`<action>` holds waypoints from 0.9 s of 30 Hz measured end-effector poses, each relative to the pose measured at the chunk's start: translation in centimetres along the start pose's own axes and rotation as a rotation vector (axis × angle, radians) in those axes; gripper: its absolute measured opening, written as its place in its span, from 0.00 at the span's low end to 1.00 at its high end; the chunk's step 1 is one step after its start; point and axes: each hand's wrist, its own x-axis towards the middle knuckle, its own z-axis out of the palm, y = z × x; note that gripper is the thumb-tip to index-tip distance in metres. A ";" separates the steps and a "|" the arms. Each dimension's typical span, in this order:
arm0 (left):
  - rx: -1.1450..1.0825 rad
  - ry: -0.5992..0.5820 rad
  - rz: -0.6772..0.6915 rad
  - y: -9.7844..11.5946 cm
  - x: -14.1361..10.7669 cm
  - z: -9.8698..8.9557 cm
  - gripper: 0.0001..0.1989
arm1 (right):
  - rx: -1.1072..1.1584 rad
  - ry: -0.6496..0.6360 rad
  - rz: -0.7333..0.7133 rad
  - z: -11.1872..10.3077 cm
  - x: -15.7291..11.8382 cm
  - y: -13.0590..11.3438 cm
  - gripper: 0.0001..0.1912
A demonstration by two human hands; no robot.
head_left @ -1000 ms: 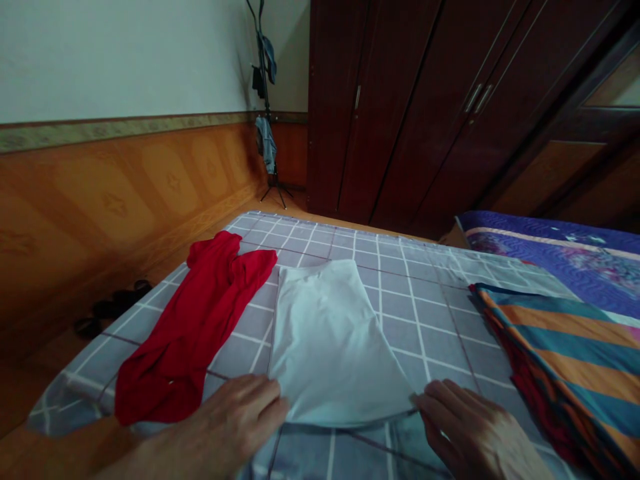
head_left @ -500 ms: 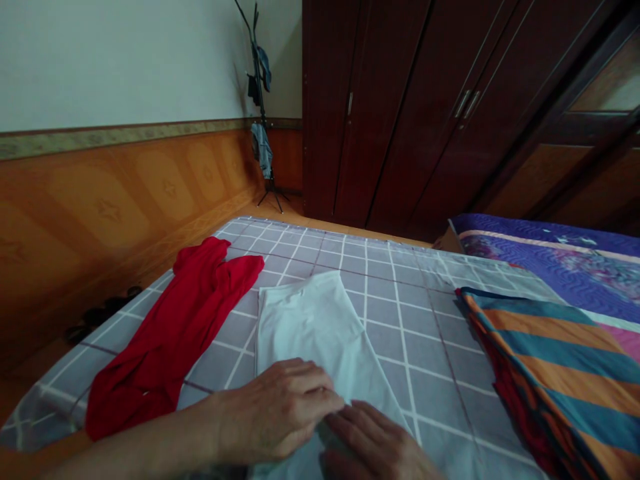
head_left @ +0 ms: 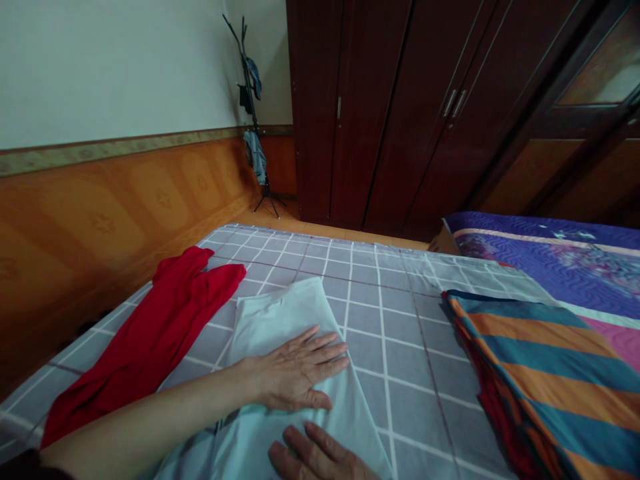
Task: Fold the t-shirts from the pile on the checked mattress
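A pale mint-white garment, smooth and folded lengthwise, lies on the grey checked bedsheet; its kind I cannot make out. Flat on its middle rests my left hand, fingers stretched out and a little spread. My right hand is lower down over the same cloth, fingers extended and partly cut off by the bottom edge. Neither hand grips the fabric. To the left, close to my left forearm, a crumpled red garment stretches along the bed.
On the right lies a folded stack of cloth with an orange-and-teal striped piece on top. Behind it is a purple patterned mattress. A dark red wardrobe and a coat stand stand beyond the bed.
My hands were close together over the pale garment, the left one bent. Now the left lies flat and spread farther up the cloth, and the right has drawn left and nearer. The view has shifted slightly.
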 end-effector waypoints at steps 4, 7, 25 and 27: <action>0.013 -0.028 -0.003 -0.4 1.0 -0.2 0.30 | 0.018 -0.071 -0.004 -1.7 0.1 2.4 0.18; 0.037 -0.034 -0.003 -1.3 1.6 -0.1 0.31 | -0.028 -0.088 -0.031 -2.4 0.1 3.2 0.21; 0.183 0.083 -0.314 -10.5 5.5 -2.1 0.25 | -0.072 -0.159 -0.023 -3.1 0.6 2.8 0.21; 0.209 0.135 -0.336 -10.9 5.7 -1.9 0.24 | -0.083 -0.126 -0.014 -3.0 0.6 2.9 0.21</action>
